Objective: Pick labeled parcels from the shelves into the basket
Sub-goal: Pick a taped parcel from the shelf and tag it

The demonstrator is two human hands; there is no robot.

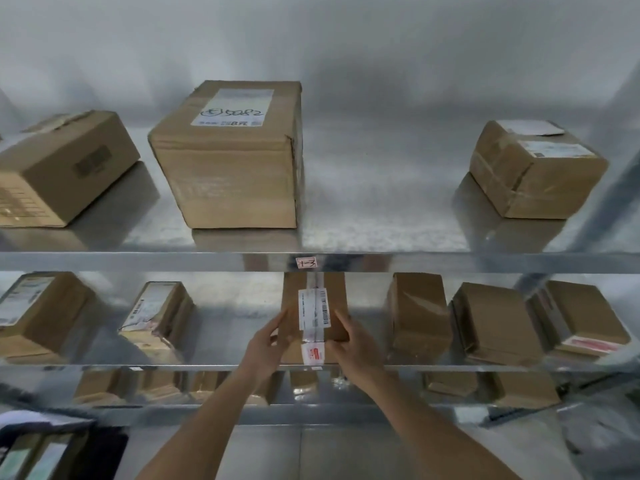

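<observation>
A brown cardboard parcel [313, 299] with a white barcode label and a red-and-white sticker sits at the middle of the second shelf [214, 367], under a small tag reading 1-3. My left hand [268, 344] holds its left front corner, thumb on top. My right hand [353, 341] grips its right front corner. The basket [52, 448] shows at the bottom left corner, dark, with parcels inside.
Top shelf [381, 261] carries a big labeled box [232, 157], a box at left [62, 168] and one at right [533, 171]. Several more parcels flank the held one on the second shelf, and others stand on the shelf below.
</observation>
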